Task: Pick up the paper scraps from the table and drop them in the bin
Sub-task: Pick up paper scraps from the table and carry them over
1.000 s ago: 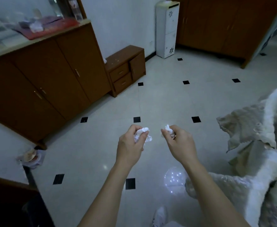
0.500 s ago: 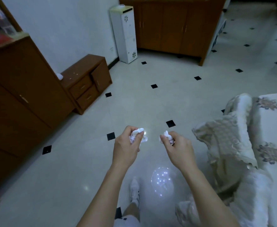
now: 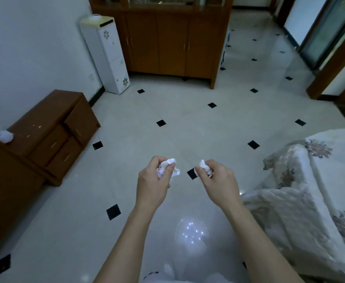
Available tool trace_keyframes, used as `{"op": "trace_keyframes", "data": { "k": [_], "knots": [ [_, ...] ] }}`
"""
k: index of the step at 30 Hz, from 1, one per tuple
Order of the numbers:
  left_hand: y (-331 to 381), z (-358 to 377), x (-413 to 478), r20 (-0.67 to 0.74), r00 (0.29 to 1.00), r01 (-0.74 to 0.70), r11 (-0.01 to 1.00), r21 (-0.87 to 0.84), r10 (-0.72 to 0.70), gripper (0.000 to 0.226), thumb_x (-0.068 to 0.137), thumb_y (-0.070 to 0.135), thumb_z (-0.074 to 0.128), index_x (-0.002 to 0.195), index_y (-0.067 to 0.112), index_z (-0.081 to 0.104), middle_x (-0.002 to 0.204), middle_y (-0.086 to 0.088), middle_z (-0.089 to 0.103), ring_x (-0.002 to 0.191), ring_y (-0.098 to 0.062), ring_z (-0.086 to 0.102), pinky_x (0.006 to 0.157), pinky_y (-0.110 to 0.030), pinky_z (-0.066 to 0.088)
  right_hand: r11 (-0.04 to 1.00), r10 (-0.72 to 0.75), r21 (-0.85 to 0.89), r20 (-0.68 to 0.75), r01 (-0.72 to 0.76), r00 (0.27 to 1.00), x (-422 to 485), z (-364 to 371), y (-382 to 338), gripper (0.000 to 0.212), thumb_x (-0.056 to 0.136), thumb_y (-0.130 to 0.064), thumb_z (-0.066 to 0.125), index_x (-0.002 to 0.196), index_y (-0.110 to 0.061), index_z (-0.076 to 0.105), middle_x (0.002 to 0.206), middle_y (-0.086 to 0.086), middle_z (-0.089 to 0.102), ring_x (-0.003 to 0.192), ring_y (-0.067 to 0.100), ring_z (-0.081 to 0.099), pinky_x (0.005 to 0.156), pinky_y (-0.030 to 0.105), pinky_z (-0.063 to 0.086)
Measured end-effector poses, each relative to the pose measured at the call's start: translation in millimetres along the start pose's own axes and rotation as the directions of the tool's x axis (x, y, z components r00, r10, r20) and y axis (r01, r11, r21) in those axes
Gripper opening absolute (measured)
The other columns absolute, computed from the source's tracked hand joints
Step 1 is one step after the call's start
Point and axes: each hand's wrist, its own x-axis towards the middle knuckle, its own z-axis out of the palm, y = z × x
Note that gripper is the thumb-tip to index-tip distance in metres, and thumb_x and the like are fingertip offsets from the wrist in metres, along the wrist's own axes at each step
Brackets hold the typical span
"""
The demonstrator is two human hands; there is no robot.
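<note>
My left hand (image 3: 153, 185) pinches a crumpled white paper scrap (image 3: 168, 167); my right hand (image 3: 218, 183) pinches a smaller white wad (image 3: 205, 167), both above the tiled floor (image 3: 188, 123). Featherlight, soft, crushable: fingertip grip suffices. No bin visible.

I saw a dim, blue-tinted room. Daylight came from the glass doorway (image 3: 318, 31) at two o'clock and sheened the glossy floor (image 3: 188, 123) near it. A cluster of ceiling-lamp reflections (image 3: 192, 231) glared at six o'clock. Shadows were soft. Straight lines bowed toward the edges, and the corners looked smeared, slightly soft throughout.
</note>
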Motion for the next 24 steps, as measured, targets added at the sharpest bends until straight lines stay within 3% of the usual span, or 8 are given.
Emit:
{"op": "trace_keyframes", "data": {
  "k": [5,9,16,19,24],
  "knots": [
    [-2,10,65,0.072,0.997,-0.030,0.999,-0.010,0.031,0.011,0.091,0.046,0.061,0.085,0.038,0.058,0.076,0.023,0.073,0.051,-0.012,0.062,0.051,-0.014,0.047,0.997,0.071,0.005,-0.062,-0.071,0.996,48,13,5,0.038,0.090,-0.041,0.062,0.064,-0.021,0.042,0.054,-0.004,0.040,0.056,0.012,0.043,0.054,0.036,0.040],
    [-1,32,112,0.150,0.988,-0.027,1.000,-0.014,0.029,0.013,0.092,0.046,0.062,0.085,0.036,0.058,0.076,0.021,0.073,0.053,-0.016,0.063,0.053,-0.020,0.050,0.992,0.123,0.002,-0.124,-0.124,0.985,85,16,20,0.032,0.089,-0.039,0.064,0.066,-0.025,0.048,0.055,-0.009,0.045,0.057,0.007,0.048,0.051,0.029,0.037],
    [8,99,200,0.242,0.968,-0.069,0.998,-0.008,0.069,0.014,0.092,0.047,0.062,0.086,0.035,0.059,0.077,0.019,0.073,0.052,-0.013,0.063,0.053,-0.019,0.049,0.982,0.186,-0.005,-0.184,-0.190,0.965,167,10,63,0.017,0.088,-0.037,0.066,0.085,-0.020,0.064,0.070,-0.006,0.057,0.069,0.020,0.056,0.062,0.035,0.047],
    [19,141,246,0.286,0.955,-0.076,0.997,-0.004,0.074,0.012,0.092,0.047,0.061,0.086,0.037,0.058,0.078,0.021,0.074,0.052,-0.012,0.063,0.053,-0.016,0.047,0.978,0.206,0.005,-0.206,-0.210,0.957,215,0,90,0.016,0.089,-0.039,0.065,0.082,-0.025,0.061,0.065,-0.009,0.051,0.067,0.016,0.053,0.060,0.031,0.042],
    [52,216,324,0.362,0.928,-0.090,0.996,-0.024,0.093,0.012,0.093,0.044,0.061,0.087,0.033,0.059,0.078,0.021,0.075,0.056,-0.004,0.063,0.052,-0.009,0.045,0.967,0.254,0.033,-0.247,-0.253,0.935,310,-33,133,0.035,0.090,-0.039,0.062,0.063,-0.025,0.043,0.058,-0.005,0.043,0.058,0.012,0.045,0.054,0.033,0.040]
  ]
}}
